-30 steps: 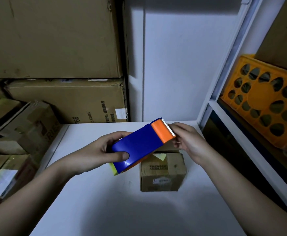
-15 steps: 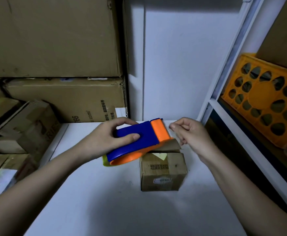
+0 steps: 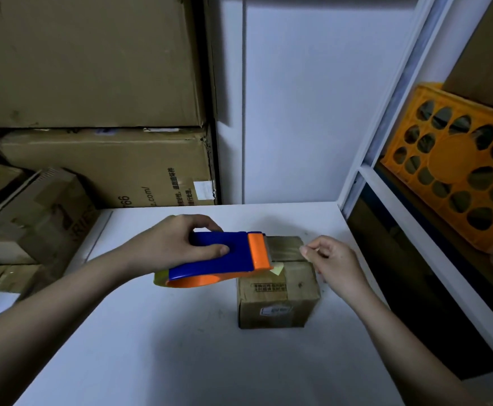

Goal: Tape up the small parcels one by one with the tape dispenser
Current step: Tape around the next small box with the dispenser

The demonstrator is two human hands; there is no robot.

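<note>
The left hand (image 3: 177,247) grips the blue and orange tape dispenser (image 3: 218,257), fingers over its top and thumb on its near side. Its orange front end rests at the left part of the top of the small parcel (image 3: 277,285), which stands on the white counter (image 3: 166,347). The right hand (image 3: 331,259) pinches something just beside the parcel's far right corner; I judge it is the clear tape end, though it hardly shows. To do well, keep this end pressed down and pull the dispenser leftward, low and straight, so the strip lies flat over the seam.
</note>
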